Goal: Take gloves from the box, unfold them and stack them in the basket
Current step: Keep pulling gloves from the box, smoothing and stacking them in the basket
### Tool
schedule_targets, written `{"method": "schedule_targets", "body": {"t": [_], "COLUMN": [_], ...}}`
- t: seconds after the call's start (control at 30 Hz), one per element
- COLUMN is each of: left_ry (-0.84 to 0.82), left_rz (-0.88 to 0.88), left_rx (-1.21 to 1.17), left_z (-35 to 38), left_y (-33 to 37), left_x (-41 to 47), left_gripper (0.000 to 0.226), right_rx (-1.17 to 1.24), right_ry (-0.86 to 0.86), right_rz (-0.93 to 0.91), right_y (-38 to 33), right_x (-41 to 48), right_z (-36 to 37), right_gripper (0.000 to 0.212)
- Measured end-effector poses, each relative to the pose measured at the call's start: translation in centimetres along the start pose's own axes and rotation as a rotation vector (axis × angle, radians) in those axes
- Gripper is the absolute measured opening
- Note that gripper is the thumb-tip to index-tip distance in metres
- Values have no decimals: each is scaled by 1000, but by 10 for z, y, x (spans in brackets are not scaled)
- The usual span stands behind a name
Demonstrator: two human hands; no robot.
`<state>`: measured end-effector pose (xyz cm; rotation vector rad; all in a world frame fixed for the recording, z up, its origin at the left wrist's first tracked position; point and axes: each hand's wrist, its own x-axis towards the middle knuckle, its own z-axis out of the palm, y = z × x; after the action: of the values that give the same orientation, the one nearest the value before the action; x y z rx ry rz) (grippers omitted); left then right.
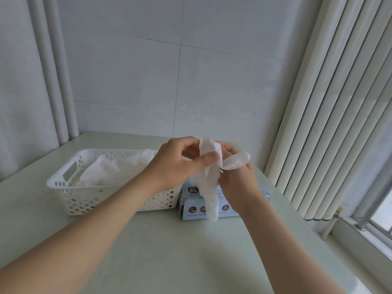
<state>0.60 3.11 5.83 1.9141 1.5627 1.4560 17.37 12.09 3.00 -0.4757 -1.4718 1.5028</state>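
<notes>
Two bare forearms, cut off by the lower frame edge, are raised over the pale desk [161, 247]. The left hand [176, 164] has its fingers [209, 159] closed in a pinch on the upper edge of a white glove [209, 183], the thumb pressed on its front. The right hand [237, 179] is closed on the same glove from behind, but its fingertips are largely hidden by the material, and one glove finger loops out over its knuckles. The glove hangs crumpled above the blue box [224, 205], just beside the white perforated basket [70, 198]. The box's opening is concealed by hands and glove, and only "XL" can be read on it. In the basket lie white gloves [110, 168], their number impossible to make out. Vertical blinds [331, 115] stand at the right.
</notes>
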Motion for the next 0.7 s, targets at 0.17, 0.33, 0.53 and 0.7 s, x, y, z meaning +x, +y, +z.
{"method": "schedule_targets", "body": {"t": [0.17,0.33,0.53,0.7], "left_ry": [157,204,164,132], "left_rz": [-24,-102,-43,4], "left_rx": [-165,-90,22,130], "left_z": [-5,-4,-2,-4], "left_y": [3,1,-5,-8], "left_x": [3,6,5,6], "left_gripper": [14,17,16,22], "right_rx": [33,-42,-167,-296], "right_ry": [11,-71,-131,-21], "right_rz": [193,208,150,90], "right_y": [-2,-6,-14,-9], "right_x": [7,-5,-19,-20], "right_z": [10,9,23,30], "right_gripper": [28,38,36,28]}}
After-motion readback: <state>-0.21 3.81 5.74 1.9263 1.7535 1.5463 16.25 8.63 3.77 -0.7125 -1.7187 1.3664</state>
